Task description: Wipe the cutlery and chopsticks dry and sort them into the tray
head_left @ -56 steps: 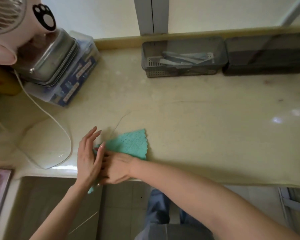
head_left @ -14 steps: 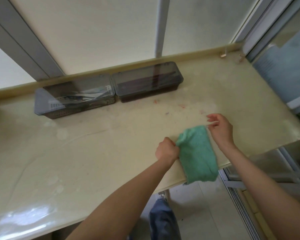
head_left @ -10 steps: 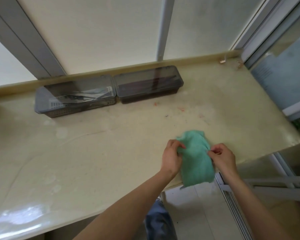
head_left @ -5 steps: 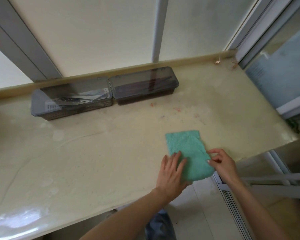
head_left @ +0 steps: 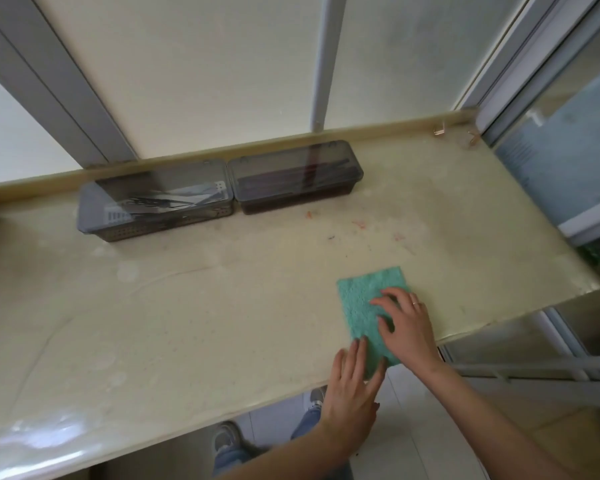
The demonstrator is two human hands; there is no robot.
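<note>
Forearms are bare. The right hand carries one thin ring. Blue jeans cover the legs; grey sneakers cover the feet.

A glossy cream-coloured counter, faintly water-marked, is shown. A folded teal-green fleecy cloth is laid flat at its front edge, directly under the fingers. Well beyond the fingers and to their left, a smoke-grey lidded plastic box and a darker lidded plastic box are set end to end, touching, against the back ledge. Small reddish specks are scattered between boxes and fingers.
</note>
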